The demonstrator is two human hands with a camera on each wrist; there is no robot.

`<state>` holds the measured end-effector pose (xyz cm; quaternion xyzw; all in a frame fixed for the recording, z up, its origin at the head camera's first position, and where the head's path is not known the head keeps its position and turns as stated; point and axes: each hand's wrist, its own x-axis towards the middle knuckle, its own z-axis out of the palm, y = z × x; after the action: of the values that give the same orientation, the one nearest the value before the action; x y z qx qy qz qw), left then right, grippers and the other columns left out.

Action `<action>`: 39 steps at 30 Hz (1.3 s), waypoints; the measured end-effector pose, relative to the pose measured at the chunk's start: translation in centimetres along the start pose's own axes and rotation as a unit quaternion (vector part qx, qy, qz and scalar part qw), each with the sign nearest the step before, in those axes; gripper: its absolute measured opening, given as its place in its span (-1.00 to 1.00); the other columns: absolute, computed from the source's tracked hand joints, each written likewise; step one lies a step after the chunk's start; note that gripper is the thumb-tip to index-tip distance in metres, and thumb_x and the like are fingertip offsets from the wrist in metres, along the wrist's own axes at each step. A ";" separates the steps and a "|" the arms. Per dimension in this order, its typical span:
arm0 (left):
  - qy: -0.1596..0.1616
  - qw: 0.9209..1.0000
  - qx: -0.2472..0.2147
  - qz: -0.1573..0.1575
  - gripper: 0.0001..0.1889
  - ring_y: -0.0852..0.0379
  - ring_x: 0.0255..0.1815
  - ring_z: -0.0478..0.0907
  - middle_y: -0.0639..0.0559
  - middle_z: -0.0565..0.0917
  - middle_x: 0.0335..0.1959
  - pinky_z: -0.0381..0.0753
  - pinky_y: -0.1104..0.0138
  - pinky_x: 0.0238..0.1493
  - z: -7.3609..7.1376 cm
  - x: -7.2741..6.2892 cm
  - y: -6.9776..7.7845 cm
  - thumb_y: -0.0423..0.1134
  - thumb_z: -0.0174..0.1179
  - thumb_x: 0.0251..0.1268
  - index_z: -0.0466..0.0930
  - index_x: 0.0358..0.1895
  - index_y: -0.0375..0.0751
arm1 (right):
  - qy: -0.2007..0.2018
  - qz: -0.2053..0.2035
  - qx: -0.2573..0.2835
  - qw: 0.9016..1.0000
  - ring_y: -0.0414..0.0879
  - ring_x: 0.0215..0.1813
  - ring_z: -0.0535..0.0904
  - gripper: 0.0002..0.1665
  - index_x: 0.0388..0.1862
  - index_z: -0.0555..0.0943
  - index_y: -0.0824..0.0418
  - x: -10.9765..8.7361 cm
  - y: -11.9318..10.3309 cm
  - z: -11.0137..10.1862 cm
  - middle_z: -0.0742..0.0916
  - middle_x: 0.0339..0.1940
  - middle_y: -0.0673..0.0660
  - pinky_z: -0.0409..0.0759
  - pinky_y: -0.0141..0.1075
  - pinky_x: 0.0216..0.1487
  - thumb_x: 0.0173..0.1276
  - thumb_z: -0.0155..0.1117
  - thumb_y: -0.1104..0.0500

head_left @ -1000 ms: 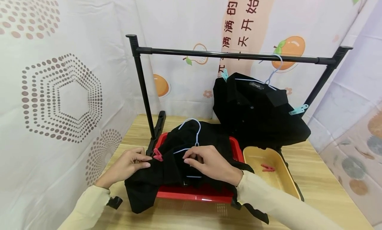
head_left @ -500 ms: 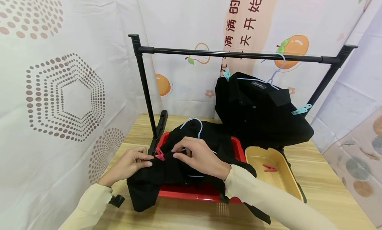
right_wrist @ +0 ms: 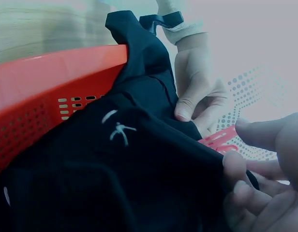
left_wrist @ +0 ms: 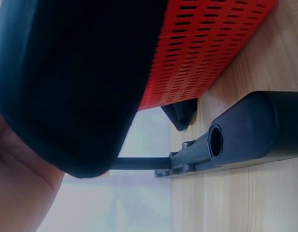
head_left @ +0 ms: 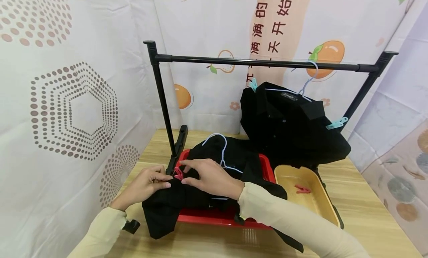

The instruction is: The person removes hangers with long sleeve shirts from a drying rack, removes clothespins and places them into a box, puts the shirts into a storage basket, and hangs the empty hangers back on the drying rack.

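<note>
In the head view, a black shirt (head_left: 174, 198) lies bunched over a red basket (head_left: 267, 168), with a pale blue hanger (head_left: 223, 150) inside it. My left hand (head_left: 147, 185) pinches the shirt near its left shoulder between thumb and fingers. Just beside those fingertips, a pink clothespin (head_left: 178, 173) sits on the cloth. My right hand (head_left: 210, 176) is at the clothespin, its thumb and index finger spread apart on either side. The right wrist view has the right thumb (right_wrist: 265, 131) right at the clothespin's end and the other fingers bent by the shirt's edge.
A black rack (head_left: 260, 61) stands behind the basket. From its bar hangs another black shirt (head_left: 287, 128) on a hanger, with turquoise clothespins (head_left: 337, 123) at its shoulders. To the right, a yellow tray (head_left: 284, 172) holds a pink clothespin (head_left: 302, 189).
My right hand has moved left from above the hanger to the clothespin by my left hand, with its thumb and index finger spreading. The left hand keeps its pinch on the shirt.
</note>
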<state>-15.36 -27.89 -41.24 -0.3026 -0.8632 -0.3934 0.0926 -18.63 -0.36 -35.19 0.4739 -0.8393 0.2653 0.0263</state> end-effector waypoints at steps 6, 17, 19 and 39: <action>0.002 1.000 0.005 0.003 -0.76 0.34 -0.51 0.31 0.26 0.43 -0.47 0.40 0.39 -0.44 0.1 0.0 0.0 -0.39 0.44 0.22 0.82 -0.04 -0.28 | 0.014 -0.026 0.001 1.000 -0.25 -0.06 0.65 -0.60 0.19 0.71 0.11 -0.1 0.0 0.6 0.76 -0.07 -0.06 0.52 -0.51 -0.14 0.44 0.43 0.05; 0.006 1.000 -0.004 -0.006 -0.78 0.31 -0.53 0.33 0.25 0.45 -0.47 0.42 0.38 -0.45 0.2 0.0 0.2 -0.44 0.43 0.21 0.83 -0.07 -0.27 | 0.011 -0.037 -0.007 0.999 -0.33 -0.13 0.67 -0.47 0.23 0.59 0.08 0.6 -0.7 0.9 0.78 -0.01 -0.11 0.52 -0.57 -0.26 0.37 0.48 -0.06; 0.005 1.000 -0.003 -0.010 -0.79 0.30 -0.52 0.35 0.25 0.46 -0.46 0.42 0.38 -0.45 0.2 0.0 0.3 -0.42 0.43 0.23 0.84 -0.08 -0.24 | 0.012 -0.050 -0.040 0.998 -0.35 -0.18 0.66 -0.42 0.27 0.60 0.07 0.6 -0.8 1.1 0.77 -0.01 -0.11 0.49 -0.58 -0.33 0.35 0.48 -0.10; 0.008 0.999 0.006 -0.042 -0.79 0.22 -0.55 0.39 0.30 0.60 -0.44 0.41 0.37 -0.47 0.2 -0.1 0.4 -0.37 0.42 0.28 0.85 -0.04 -0.14 | 0.160 -0.191 -0.205 0.947 -0.26 -0.68 0.38 -0.80 -0.06 0.72 0.11 0.3 -0.3 3.0 0.76 -0.20 -0.06 0.17 -0.51 -0.66 0.41 0.45 0.08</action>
<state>-15.05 -27.57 -41.11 -0.2620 -0.8767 -0.3944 0.0846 -17.90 -2.10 -37.54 0.5607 -0.7543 0.1499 0.3067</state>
